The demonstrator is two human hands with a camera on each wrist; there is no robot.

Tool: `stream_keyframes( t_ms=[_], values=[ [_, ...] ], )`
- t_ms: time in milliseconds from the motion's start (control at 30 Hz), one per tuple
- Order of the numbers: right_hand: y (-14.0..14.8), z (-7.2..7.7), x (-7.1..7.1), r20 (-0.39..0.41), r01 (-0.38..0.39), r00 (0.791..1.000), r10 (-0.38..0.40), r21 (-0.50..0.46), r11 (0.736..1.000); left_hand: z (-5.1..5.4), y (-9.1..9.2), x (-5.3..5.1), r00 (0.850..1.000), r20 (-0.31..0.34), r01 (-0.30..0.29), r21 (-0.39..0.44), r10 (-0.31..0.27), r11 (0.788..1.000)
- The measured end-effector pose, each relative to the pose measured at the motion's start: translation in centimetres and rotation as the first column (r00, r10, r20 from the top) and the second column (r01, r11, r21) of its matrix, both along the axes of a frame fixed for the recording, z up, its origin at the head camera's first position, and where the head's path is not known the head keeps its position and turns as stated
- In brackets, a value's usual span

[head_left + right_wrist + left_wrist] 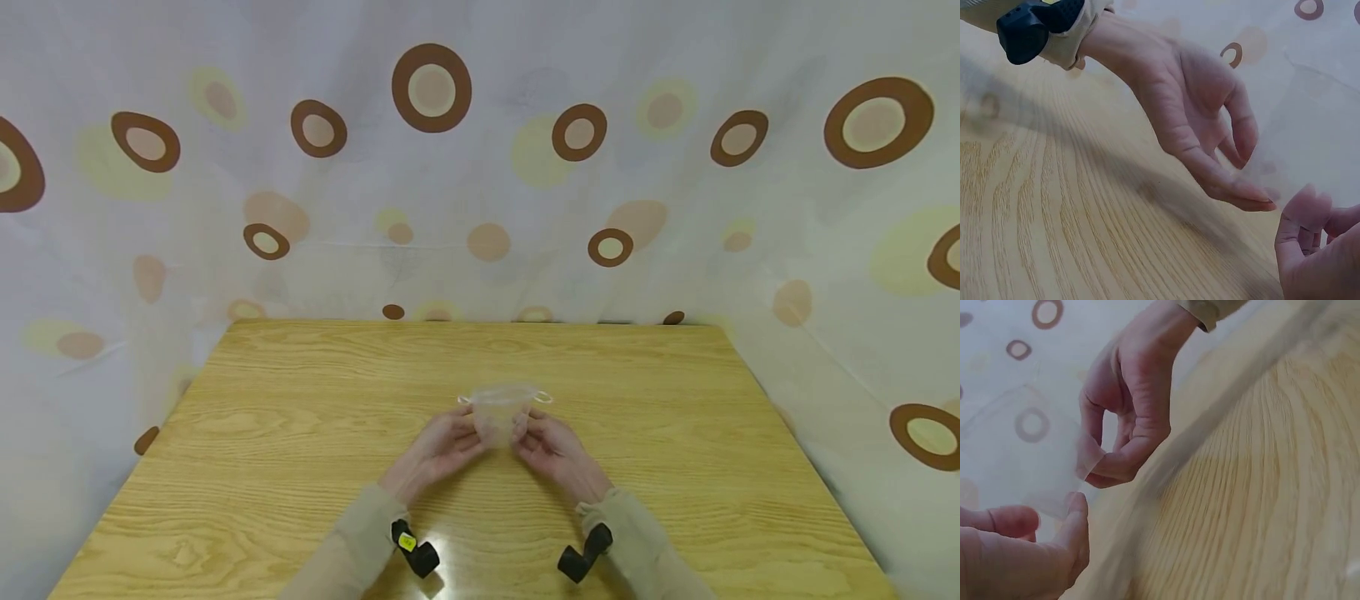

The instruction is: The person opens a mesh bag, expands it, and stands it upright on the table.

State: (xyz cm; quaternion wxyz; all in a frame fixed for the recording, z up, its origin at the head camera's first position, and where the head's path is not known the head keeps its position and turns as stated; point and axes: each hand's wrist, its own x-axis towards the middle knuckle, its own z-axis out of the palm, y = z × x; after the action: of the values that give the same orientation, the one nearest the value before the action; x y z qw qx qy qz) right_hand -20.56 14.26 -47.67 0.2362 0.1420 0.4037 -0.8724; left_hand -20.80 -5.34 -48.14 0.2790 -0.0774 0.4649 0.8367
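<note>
A small sheer white drawstring pouch (501,421) is held upright above the table, its gathered mouth at the top and a loop of cord sticking out on each side. My left hand (448,443) holds its left side near the bottom, the fingers only partly bent. At the opposite lower corner my right hand (553,448) pinches the fabric between thumb and fingers. In the left wrist view the thin pouch (1019,450) lets the curtain pattern show through, with the right hand (1132,403) gripping its corner. The right wrist view shows the left hand (1191,119) touching the pouch edge.
A wood-grain table (300,375) lies under both hands. Behind it and at its sides hangs a pale curtain (480,167) with brown rings and soft coloured spots. Black wrist cameras sit on both beige sleeves (367,533).
</note>
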Motion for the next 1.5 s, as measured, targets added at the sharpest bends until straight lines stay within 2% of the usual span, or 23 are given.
stream_keyframes(
  t_ms=[133, 267, 367, 467, 567, 633, 733, 867, 967, 1067, 1133, 1333, 1500],
  values=[
    [0.1, -0.2, -0.1, 0.005, 0.024, 1.000, -0.024, 0.018, 1.000, 0.4, -0.4, 0.2, 0.997, -0.074, 0.015, -0.030, -0.018, 0.999],
    [0.1, -0.4, -0.2, 0.020, 0.055, 0.998, -0.056, 0.033, 0.998, 0.7, -0.8, 0.5, 0.978, -0.201, 0.038, -0.108, -0.059, 0.993],
    [0.0, -0.4, -0.2, 0.026, 0.073, 0.997, -0.074, 0.062, 0.995, 0.8, -0.9, 0.7, 0.961, -0.272, 0.012, -0.164, -0.057, 0.986],
    [0.1, -0.4, 0.0, 0.021, 0.081, 0.996, -0.083, 0.090, 0.993, 0.9, -0.8, 0.7, 0.948, -0.316, -0.034, -0.215, -0.037, 0.976],
    [0.2, -0.4, 0.3, -0.019, 0.087, 0.996, -0.086, 0.134, 0.987, 0.9, -0.8, 0.6, 0.927, -0.375, -0.091, -0.296, -0.028, 0.951],
    [0.3, -0.3, 0.6, -0.075, 0.100, 0.993, -0.087, 0.190, 0.977, 0.9, -0.8, 0.6, 0.917, -0.397, -0.117, -0.342, -0.031, 0.933],
    [0.5, -0.2, 0.9, -0.174, 0.154, 0.979, -0.105, 0.303, 0.940, 0.9, -1.0, 0.5, 0.902, -0.428, -0.129, -0.392, -0.056, 0.911],
    [0.8, -0.3, 0.9, -0.321, 0.235, 0.943, -0.085, 0.464, 0.854, 0.8, -1.3, 0.4, 0.876, -0.470, -0.125, -0.439, -0.109, 0.890],
    [1.3, -0.5, 0.8, -0.426, 0.246, 0.905, 0.019, 0.559, 0.792, 0.6, -1.5, 0.2, 0.855, -0.496, -0.124, -0.479, -0.152, 0.869],
    [1.7, -0.5, 0.7, -0.479, 0.228, 0.871, 0.112, 0.595, 0.771, 0.5, -1.7, 0.1, 0.842, -0.507, -0.119, -0.510, -0.186, 0.852],
    [1.9, -0.6, 0.6, -0.493, 0.213, 0.858, 0.147, 0.600, 0.771, 0.4, -1.7, 0.0, 0.838, -0.510, -0.124, -0.526, -0.194, 0.842],
    [2.0, -0.9, 0.6, -0.500, 0.182, 0.845, 0.192, 0.606, 0.775, -0.1, -1.9, -0.1, 0.843, -0.504, -0.147, -0.551, -0.187, 0.821],
    [2.1, -1.2, 0.5, -0.500, 0.168, 0.843, 0.198, 0.594, 0.786, -0.1, -2.0, -0.1, 0.845, -0.502, -0.138, -0.536, -0.183, 0.833]
  ],
)
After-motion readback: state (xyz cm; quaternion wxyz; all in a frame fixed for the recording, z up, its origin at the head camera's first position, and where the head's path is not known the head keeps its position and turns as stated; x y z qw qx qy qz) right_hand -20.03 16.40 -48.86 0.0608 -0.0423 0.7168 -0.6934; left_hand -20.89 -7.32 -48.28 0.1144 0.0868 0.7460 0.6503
